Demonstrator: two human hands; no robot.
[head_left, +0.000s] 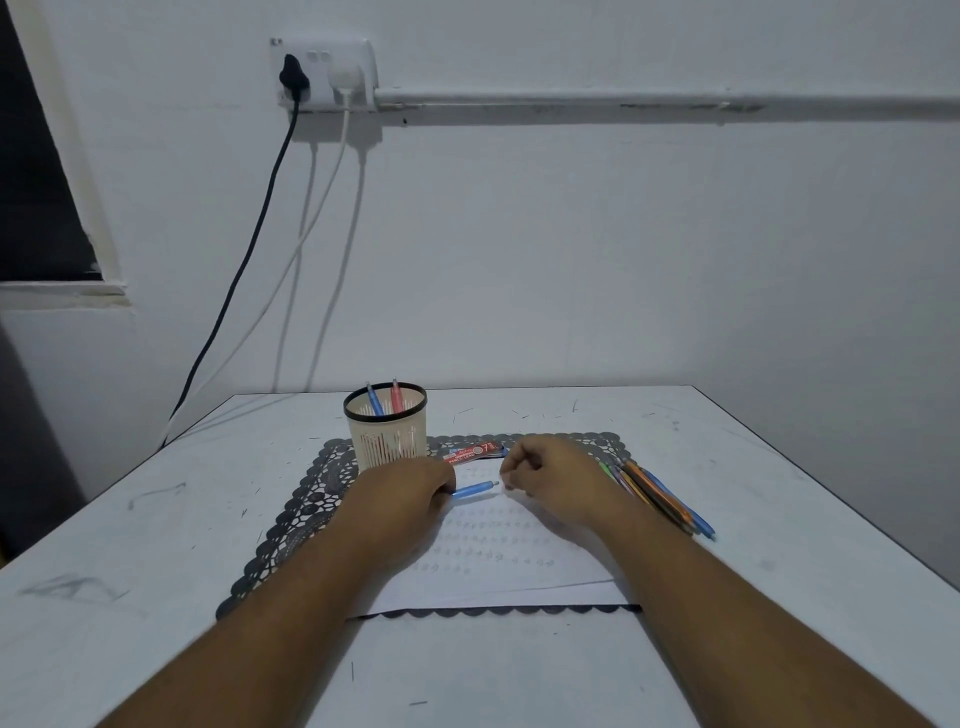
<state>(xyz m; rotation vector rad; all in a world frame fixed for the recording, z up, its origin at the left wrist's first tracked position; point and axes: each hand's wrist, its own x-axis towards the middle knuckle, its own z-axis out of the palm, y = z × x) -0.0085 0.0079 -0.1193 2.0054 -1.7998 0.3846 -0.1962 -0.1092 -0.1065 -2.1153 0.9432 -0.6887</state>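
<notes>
The pen is seen in translucent blue, and the white sheet is lined with rows of faint grey marks. A dark grey, lacy scalloped pattern is shown by the mat, and the cream, slotted holder is rimmed in black. The lead box is printed red, and the bundle of pens is mixed orange, green and blue.

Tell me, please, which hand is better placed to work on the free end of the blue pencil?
Right. The right hand sits beside the free end of the blue pencil, fingers curled, while the left hand grips its barrel.
</notes>
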